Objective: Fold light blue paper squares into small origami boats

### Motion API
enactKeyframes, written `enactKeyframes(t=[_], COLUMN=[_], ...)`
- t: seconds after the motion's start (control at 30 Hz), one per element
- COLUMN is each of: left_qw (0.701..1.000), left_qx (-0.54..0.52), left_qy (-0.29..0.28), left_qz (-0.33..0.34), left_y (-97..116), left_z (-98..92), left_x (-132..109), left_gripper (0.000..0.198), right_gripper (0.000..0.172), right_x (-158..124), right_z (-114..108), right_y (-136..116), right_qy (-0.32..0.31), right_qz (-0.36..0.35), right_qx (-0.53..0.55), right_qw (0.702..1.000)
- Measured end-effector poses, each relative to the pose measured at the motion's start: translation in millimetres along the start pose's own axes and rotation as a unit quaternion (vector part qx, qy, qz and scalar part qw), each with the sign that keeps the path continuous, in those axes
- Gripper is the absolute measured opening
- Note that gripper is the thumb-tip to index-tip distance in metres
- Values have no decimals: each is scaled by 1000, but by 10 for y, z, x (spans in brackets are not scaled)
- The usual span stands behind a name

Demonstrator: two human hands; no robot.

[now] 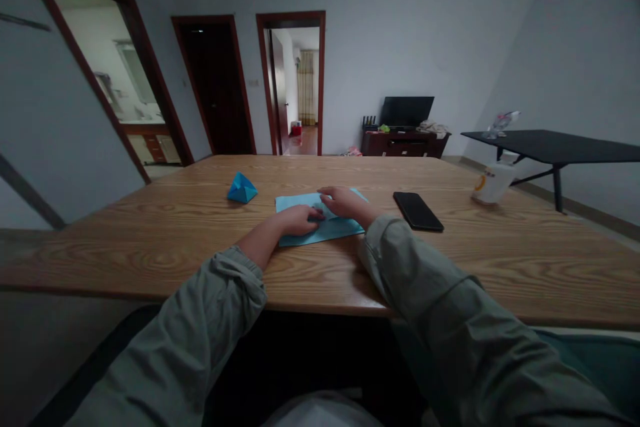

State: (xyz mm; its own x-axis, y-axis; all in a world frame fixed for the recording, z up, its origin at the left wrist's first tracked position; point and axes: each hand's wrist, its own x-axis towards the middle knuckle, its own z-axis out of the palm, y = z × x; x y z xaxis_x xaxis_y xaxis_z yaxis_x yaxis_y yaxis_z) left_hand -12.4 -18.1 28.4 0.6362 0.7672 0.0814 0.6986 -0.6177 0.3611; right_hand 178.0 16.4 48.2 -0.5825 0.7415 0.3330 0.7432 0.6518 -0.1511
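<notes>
Far left on the wooden worktop [150, 267] sits a small folded blue paper piece [242, 189], well away from the hands. Next, the left grip [299, 220] and right grip [345, 205] lie palm-down on a folded light blue paper sheet [323, 233] at the middle, elbows angled out, probably to keep it steady, though I can't tell whether they're pinching it or just pressing. A black smartphone [417, 211] sits just right of the sheet, clear of the hands.
</notes>
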Motion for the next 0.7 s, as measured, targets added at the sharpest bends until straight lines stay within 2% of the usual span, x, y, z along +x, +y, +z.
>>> enactKeyframes(t=[0.07,0.13,0.27,0.57,0.7], left_qw=[1000,1000,999,997,996], left_qx=[2,-1,-17,-14,-14], left_qy=[-5,-8,-27,-78,-80], left_qz=[5,1,-9,-22,-24], left_y=[-18,-31,-31,-3,-27], left_z=[7,6,-15,-65,-75], left_x=[15,25,20,-32,-48], left_gripper=[42,42,48,65,75], right_gripper=[42,36,37,46,47], right_x=[39,33,-44,-115,-134], right_z=[96,195,323,341,329], right_y=[6,29,90,86,70], right_qy=[-11,-52,-93,-122,-121], right_qz=[-35,-62,-61,-56,-52], right_qx=[-17,-46,-72,-94,-75], right_qw=[999,996,991,986,988])
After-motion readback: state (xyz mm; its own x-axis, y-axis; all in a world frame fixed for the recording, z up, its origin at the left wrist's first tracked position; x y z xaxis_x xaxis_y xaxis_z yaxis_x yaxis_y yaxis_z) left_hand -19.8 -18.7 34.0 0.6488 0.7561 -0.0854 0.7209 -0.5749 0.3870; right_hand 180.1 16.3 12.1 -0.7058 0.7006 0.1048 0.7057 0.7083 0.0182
